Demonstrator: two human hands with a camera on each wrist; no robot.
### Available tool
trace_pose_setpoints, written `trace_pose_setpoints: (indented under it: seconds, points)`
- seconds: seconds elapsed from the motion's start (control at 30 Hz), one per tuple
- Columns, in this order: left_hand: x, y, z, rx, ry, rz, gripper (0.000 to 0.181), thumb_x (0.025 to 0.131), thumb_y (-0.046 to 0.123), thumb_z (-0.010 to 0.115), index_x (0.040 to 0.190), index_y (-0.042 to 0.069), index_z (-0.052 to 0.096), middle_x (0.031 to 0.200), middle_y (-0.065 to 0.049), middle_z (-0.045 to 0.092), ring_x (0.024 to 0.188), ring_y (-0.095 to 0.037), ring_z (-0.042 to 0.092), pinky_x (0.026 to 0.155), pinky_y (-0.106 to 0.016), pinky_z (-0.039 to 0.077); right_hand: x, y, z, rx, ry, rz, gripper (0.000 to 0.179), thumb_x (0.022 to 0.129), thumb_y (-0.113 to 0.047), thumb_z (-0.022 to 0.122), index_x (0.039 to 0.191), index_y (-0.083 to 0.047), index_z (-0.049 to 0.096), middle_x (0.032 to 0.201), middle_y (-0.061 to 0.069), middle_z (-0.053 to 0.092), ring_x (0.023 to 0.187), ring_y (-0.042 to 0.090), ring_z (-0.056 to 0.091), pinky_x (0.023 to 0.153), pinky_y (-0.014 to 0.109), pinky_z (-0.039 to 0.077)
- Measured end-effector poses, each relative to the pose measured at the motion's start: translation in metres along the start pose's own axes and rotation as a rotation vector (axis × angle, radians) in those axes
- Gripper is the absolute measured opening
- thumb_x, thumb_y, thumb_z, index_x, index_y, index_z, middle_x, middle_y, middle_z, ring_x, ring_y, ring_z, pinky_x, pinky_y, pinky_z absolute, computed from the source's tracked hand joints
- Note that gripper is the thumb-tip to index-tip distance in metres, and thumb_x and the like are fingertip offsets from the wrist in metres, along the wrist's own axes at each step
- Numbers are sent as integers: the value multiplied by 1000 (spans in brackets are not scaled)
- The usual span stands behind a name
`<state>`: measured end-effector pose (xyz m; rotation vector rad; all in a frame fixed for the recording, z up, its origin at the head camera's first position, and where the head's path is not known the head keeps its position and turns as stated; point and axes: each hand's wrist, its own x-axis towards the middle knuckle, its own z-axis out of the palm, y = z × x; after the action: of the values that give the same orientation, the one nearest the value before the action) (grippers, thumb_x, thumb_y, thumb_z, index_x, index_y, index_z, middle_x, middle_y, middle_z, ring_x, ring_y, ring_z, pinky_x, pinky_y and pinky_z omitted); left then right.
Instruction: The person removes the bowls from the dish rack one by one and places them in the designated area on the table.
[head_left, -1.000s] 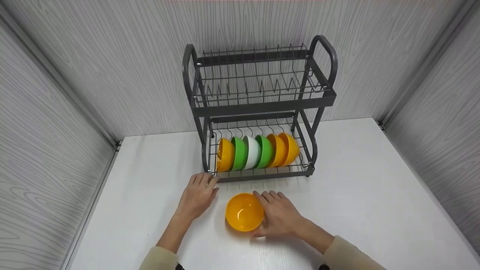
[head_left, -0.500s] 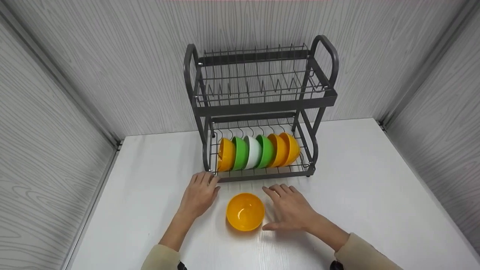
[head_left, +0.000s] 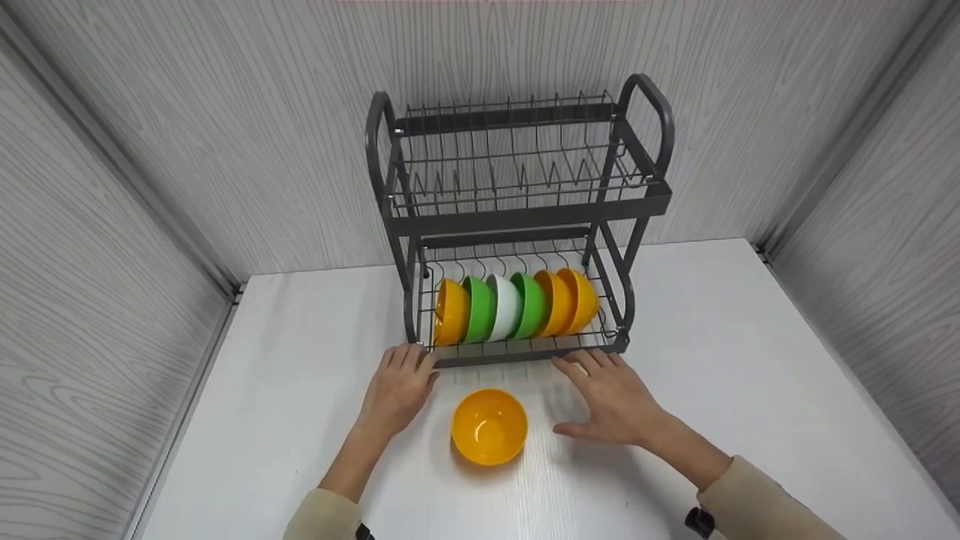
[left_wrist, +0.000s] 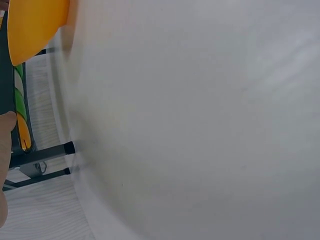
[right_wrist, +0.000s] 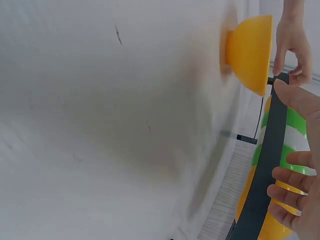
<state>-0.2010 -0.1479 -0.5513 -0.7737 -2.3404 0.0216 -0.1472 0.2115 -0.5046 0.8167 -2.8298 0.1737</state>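
An orange bowl [head_left: 489, 427] stands upright on the white table, in front of a two-tier black dish rack [head_left: 525, 217]. My left hand [head_left: 397, 386] holds the rack's front left corner, fingers over the rail and thumb on the near side. To the right of the bowl, my right hand [head_left: 611, 397] is spread and holds nothing; its fingertips reach the front rail in the head view. The right wrist view shows the bowl [right_wrist: 250, 54] beyond my right thumb, apart from the hand. In the left wrist view, the bowl [left_wrist: 37, 25] is at the top left.
The rack's lower tier bears a row of tilted bowls: an orange bowl [head_left: 452, 313] at the left, green ones around a white bowl [head_left: 505, 307], and two orange ones at the right. Grey wood-grain panels [head_left: 300, 135] enclose the table [head_left: 712, 360] behind and at both sides.
My right hand has let go of the orange bowl and moved right and towards the rack. The bowl stays in place, and my left hand keeps its position at the rack corner.
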Motion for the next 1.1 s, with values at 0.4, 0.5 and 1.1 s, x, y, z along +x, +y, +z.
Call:
trace_pose_setpoints:
  seconds: [0.4,0.5,1.1]
  points:
    - [2,0,-1,8,-2,-6,23,91,9,80,109,9,66,103,-10,62,101,-28,61,89,-38,58,4,28,-15,-3,116,48,92,77,-65,84,148,-14,56,137,9,64,123,34,61,100,53,56]
    - [2,1,-1,-3,-8,-24,22,91,10,80,109,9,66,103,-10,62,101,-27,59,90,-38,57,6,34,-18,-26,130,51,91,78,-64,83,148,-13,55,137,11,64,123,36,62,100,54,56]
    - [4,5,-2,-13,-28,-65,20,93,15,80,105,7,65,102,-11,62,100,-28,60,91,-39,58,23,68,-21,-159,225,21,95,79,-67,80,150,-10,52,134,15,64,116,40,63,94,54,57]
